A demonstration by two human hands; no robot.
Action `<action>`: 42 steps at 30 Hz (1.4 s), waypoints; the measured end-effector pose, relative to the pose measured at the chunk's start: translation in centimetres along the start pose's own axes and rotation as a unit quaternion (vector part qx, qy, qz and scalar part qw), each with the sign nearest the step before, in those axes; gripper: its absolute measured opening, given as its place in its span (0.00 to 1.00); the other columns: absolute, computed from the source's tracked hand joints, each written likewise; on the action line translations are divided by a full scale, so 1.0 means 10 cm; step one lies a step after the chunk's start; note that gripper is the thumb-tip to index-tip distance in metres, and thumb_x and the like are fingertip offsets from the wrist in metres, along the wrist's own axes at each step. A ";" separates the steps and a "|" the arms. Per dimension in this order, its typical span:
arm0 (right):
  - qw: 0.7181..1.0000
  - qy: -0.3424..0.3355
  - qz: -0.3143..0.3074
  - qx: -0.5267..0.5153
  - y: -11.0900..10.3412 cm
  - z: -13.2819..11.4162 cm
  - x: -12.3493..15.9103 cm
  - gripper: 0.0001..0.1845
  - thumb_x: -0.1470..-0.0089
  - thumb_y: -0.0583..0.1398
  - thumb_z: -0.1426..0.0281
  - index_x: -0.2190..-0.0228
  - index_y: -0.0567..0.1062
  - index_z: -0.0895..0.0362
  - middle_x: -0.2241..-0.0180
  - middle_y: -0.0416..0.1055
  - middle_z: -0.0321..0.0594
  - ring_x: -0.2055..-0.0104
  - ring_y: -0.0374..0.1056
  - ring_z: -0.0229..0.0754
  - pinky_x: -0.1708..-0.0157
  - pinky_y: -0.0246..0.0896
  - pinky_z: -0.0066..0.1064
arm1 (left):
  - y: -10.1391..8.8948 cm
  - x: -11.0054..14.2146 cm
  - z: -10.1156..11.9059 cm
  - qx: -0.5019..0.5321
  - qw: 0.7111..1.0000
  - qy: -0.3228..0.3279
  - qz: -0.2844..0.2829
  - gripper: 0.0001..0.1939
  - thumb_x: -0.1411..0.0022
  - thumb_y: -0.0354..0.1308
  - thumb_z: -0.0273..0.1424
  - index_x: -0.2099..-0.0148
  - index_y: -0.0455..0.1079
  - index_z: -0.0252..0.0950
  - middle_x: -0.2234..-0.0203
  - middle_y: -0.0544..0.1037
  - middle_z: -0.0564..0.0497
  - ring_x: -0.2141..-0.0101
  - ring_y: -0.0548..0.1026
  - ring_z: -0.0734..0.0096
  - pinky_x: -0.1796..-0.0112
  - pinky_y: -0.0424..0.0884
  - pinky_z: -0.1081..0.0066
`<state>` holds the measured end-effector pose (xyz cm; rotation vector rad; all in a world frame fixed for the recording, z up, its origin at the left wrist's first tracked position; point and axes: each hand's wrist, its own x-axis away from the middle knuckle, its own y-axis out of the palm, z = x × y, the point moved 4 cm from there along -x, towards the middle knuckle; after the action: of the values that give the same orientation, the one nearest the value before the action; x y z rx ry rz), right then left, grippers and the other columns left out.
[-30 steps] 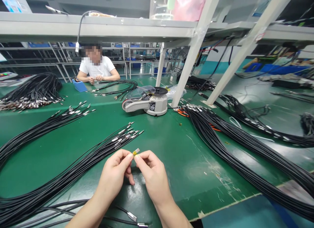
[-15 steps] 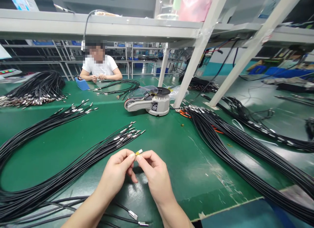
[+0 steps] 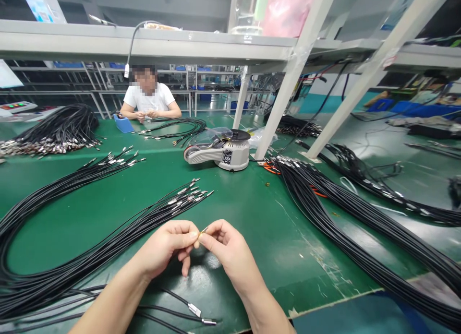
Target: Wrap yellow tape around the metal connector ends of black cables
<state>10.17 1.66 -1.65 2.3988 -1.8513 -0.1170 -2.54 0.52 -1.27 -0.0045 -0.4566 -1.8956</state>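
My left hand (image 3: 172, 243) and my right hand (image 3: 229, 251) meet above the green table, both with thumb and fingers pinched. Between the fingertips is a small metal cable connector (image 3: 205, 230) with a bit of yellow tape, seen almost edge-on. Its cable is hidden by my hands. To the left lies a bundle of black cables (image 3: 144, 233), its metal connectors pointing toward the table's middle. Under and beside my left forearm are several loose cables, one ending in a silver connector (image 3: 194, 310).
A grey tape dispenser (image 3: 230, 154) stands beyond my hands. Long black cable bundles (image 3: 334, 214) run along the right side. A cable heap (image 3: 61, 127) lies far left. A co-worker (image 3: 149, 101) sits across the table. Slanted white posts (image 3: 284, 84) carry a shelf (image 3: 144, 46).
The connector has turned from showing its flat side and yellow tape to nearly edge-on. My left hand has rotated slightly with it. The camera view has shifted a little.
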 end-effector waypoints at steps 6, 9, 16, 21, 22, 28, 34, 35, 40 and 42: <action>0.994 -0.089 -0.045 0.033 -0.03 -0.14 0.04 0.04 0.55 0.63 0.72 0.79 0.74 0.58 0.74 0.68 0.35 0.69 0.65 0.37 0.66 0.61 0.27 | 0.06 0.00 -0.03 0.063 0.994 -0.054 -0.077 0.11 0.53 0.61 0.33 0.78 0.67 0.31 0.89 0.59 0.58 0.89 0.54 0.84 0.88 0.64 0.78; 0.997 -0.047 -0.058 0.023 -0.08 -0.16 0.02 0.04 0.53 0.61 0.70 0.74 0.77 0.58 0.73 0.71 0.36 0.69 0.66 0.37 0.65 0.62 0.29 | 0.06 -0.02 -0.04 0.098 0.992 -0.053 -0.065 0.11 0.52 0.60 0.33 0.79 0.65 0.31 0.89 0.58 0.58 0.89 0.52 0.85 0.89 0.62 0.79; 0.997 -0.061 -0.039 0.038 -0.13 -0.24 -0.06 0.06 0.53 0.62 0.68 0.77 0.75 0.58 0.79 0.69 0.32 0.74 0.64 0.35 0.69 0.60 0.27 | 0.08 -0.02 -0.05 0.127 0.988 -0.049 -0.067 0.08 0.49 0.58 0.30 0.76 0.67 0.31 0.85 0.61 0.56 0.88 0.55 0.84 0.89 0.63 0.80; 0.991 -0.108 -0.071 0.042 -0.09 -0.27 -0.02 0.07 0.49 0.59 0.69 0.76 0.74 0.58 0.77 0.69 0.33 0.70 0.65 0.36 0.65 0.60 0.28 | 0.11 0.01 -0.01 0.091 0.993 -0.015 -0.076 0.09 0.45 0.55 0.32 0.66 0.71 0.31 0.85 0.63 0.56 0.87 0.59 0.81 0.88 0.66 0.78; 0.990 -0.113 -0.076 0.045 -0.10 -0.27 0.00 0.06 0.49 0.59 0.69 0.75 0.74 0.57 0.76 0.69 0.33 0.70 0.65 0.36 0.65 0.60 0.28 | 0.12 0.01 -0.01 0.077 0.994 -0.012 -0.078 0.10 0.44 0.54 0.33 0.66 0.71 0.30 0.85 0.64 0.55 0.87 0.60 0.81 0.88 0.65 0.78; 0.990 -0.083 -0.076 0.087 -0.19 -0.28 0.16 0.06 0.50 0.60 0.69 0.71 0.77 0.57 0.72 0.72 0.36 0.68 0.66 0.38 0.65 0.60 0.29 | 0.20 0.03 0.01 -0.041 0.998 0.037 -0.027 0.09 0.50 0.61 0.34 0.75 0.68 0.32 0.85 0.64 0.57 0.85 0.63 0.80 0.85 0.64 0.79; 0.988 -0.017 -0.056 0.142 -0.38 -0.21 0.26 0.07 0.54 0.61 0.68 0.77 0.75 0.59 0.78 0.69 0.34 0.75 0.63 0.36 0.72 0.58 0.28 | 0.38 0.06 0.02 -0.276 0.957 0.051 0.065 0.11 0.48 0.55 0.37 0.76 0.66 0.35 0.87 0.61 0.59 0.86 0.62 0.77 0.83 0.59 0.77; 0.987 -0.007 -0.056 0.152 -0.40 -0.19 0.26 0.07 0.55 0.61 0.68 0.78 0.75 0.59 0.79 0.69 0.34 0.75 0.62 0.36 0.73 0.58 0.27 | 0.38 0.07 0.03 -0.317 0.945 0.044 0.069 0.12 0.46 0.53 0.38 0.75 0.67 0.35 0.87 0.64 0.58 0.84 0.64 0.76 0.81 0.61 0.76; 0.986 0.035 -0.046 0.154 -0.42 -0.10 0.25 0.08 0.57 0.61 0.68 0.81 0.72 0.59 0.82 0.67 0.33 0.77 0.61 0.35 0.74 0.58 0.27 | 0.17 0.26 0.13 -0.459 0.882 0.040 0.095 0.18 0.40 0.46 0.40 0.56 0.71 0.37 0.66 0.77 0.51 0.64 0.73 0.68 0.61 0.65 0.71; 0.987 0.042 -0.050 0.145 -0.41 -0.07 0.25 0.08 0.57 0.61 0.67 0.81 0.72 0.59 0.82 0.67 0.33 0.77 0.62 0.35 0.73 0.58 0.27 | 0.11 0.33 0.11 -0.490 0.867 0.025 0.089 0.17 0.41 0.48 0.39 0.56 0.72 0.38 0.62 0.77 0.52 0.61 0.72 0.68 0.58 0.64 0.72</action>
<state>14.83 0.30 -1.50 2.6389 -1.8200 0.2598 -3.03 -2.48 0.77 -0.6433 0.5664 -1.7492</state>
